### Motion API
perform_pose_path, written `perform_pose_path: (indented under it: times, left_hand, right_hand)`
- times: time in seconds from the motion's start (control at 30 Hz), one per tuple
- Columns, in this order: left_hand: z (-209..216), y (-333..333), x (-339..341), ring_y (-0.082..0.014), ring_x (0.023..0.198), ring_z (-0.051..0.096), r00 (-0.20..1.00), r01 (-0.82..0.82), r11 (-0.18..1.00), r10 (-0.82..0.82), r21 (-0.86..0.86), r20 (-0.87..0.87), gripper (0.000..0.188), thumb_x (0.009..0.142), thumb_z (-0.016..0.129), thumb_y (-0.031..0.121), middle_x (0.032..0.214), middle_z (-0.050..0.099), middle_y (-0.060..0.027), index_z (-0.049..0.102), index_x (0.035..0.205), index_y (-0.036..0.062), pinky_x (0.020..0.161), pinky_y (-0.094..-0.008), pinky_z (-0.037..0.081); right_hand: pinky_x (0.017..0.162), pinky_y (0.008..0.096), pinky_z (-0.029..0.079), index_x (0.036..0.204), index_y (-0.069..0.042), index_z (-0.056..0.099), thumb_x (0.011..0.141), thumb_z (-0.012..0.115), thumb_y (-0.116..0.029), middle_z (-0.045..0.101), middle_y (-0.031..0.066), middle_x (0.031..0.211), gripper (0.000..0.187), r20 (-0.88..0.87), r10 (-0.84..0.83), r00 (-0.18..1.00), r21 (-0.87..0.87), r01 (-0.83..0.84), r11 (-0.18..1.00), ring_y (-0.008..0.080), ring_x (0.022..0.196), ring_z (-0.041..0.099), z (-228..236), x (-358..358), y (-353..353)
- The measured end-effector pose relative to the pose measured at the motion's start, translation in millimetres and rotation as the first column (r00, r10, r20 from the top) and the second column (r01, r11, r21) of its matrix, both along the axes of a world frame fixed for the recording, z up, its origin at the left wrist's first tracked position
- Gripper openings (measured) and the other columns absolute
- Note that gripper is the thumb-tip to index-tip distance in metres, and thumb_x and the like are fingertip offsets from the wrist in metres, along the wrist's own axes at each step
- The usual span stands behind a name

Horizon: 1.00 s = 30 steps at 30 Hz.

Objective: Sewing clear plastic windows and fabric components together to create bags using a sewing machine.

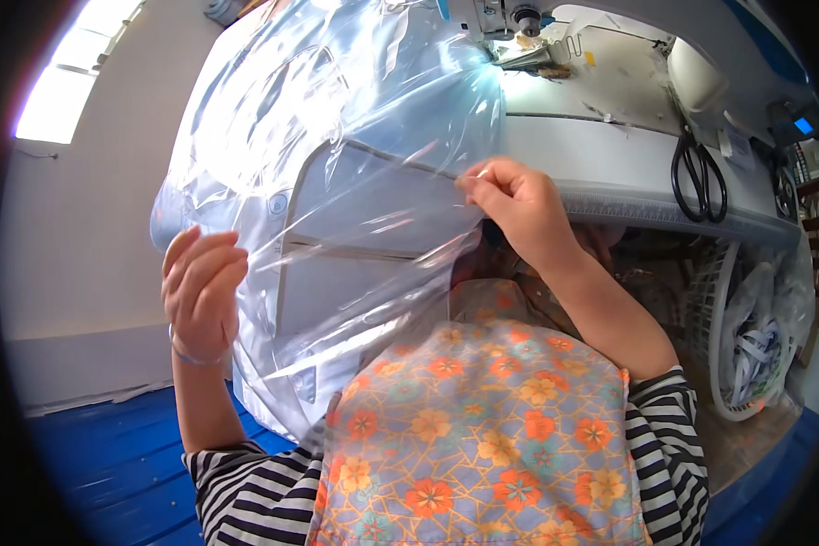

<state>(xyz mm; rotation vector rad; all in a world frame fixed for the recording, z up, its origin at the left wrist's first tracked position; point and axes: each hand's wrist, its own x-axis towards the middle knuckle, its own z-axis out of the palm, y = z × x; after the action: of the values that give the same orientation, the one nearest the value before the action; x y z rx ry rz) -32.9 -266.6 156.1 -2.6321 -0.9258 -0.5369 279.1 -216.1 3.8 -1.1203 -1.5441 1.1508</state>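
The film [373, 205] spread between the left hand [205, 296] and the right hand [516, 196], barring a straight path forward there. A hand could have passed over the table [582, 150] between the right hand and the scissors [690, 146], below the machine head [482, 20]. Under the table edge, the basket [708, 296] obstructed the right side.

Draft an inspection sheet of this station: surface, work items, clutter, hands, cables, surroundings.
Surface: white table, ruler strip along front edge.
Work items: clear plastic sheet with grey lines, spread left of the sewing machine and reaching it.
Clutter: black-handled scissors over the ruler strip; white basket with strips, lower right.
Hands: right hand appears to pinch the sheet; left hand curled at its left side, grip unclear.
Cables: nothing clearly seen.
Surroundings: blue floor, pale wall, bright window at left.
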Motion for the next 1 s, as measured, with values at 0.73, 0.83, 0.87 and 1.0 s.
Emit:
perform_pose_path:
  times: [0.73,0.83,0.87,1.0]
  left_hand:
    - [-95.6,109.9,172.6,-0.0288,0.116,0.054,0.99,-0.081,0.924,0.032,-0.373,-0.137,0.041,0.083,0.052,0.016,0.126,0.056,-0.0166,0.054,0.12,-0.003,0.1,-0.0414,0.039]
    - [-106.1,125.7,182.4,-0.0281,0.122,0.05,0.973,-0.103,0.945,0.031,-0.31,-0.23,0.046,0.081,0.051,0.014,0.132,0.052,-0.018,0.052,0.124,-0.0039,0.102,-0.0412,0.038]
    - [-114.6,130.0,181.0,-0.0278,0.125,0.048,0.979,-0.012,0.99,-0.017,-0.137,-0.204,0.048,0.081,0.051,0.013,0.134,0.05,-0.0186,0.051,0.125,-0.0044,0.103,-0.041,0.037]
    - [-122.1,124.4,173.7,-0.028,0.128,0.044,0.975,-0.06,0.975,0.011,-0.213,-0.223,0.05,0.084,0.05,0.016,0.137,0.047,-0.0191,0.048,0.128,-0.0055,0.106,-0.0399,0.036]
  right_hand:
    - [0.094,0.0345,0.046,0.119,0.001,0.057,0.087,0.063,-0.007,0.06,0.0079,0.12,0.033,-0.406,0.111,0.907,-0.394,-0.283,0.874,0.0167,0.108,0.058,-71.8,-6.0,-56.2]
    - [0.093,0.0328,0.046,0.122,0.0,0.054,0.087,0.064,-0.01,0.062,0.007,0.116,0.037,-0.5,0.156,0.852,-0.415,-0.394,0.82,0.0161,0.105,0.058,-77.2,-35.9,-33.8]
    - [0.093,0.0328,0.046,0.122,0.0,0.054,0.087,0.064,-0.01,0.062,0.007,0.116,0.037,-0.499,0.163,0.851,-0.415,-0.4,0.817,0.0161,0.105,0.058,-71.3,-41.5,-33.5]
    - [0.09,0.0292,0.046,0.116,0.0,0.059,0.089,0.063,-0.012,0.063,0.0048,0.11,0.03,-0.612,0.076,0.787,-0.49,-0.452,0.746,0.0136,0.102,0.057,-18.3,-28.5,-47.0]
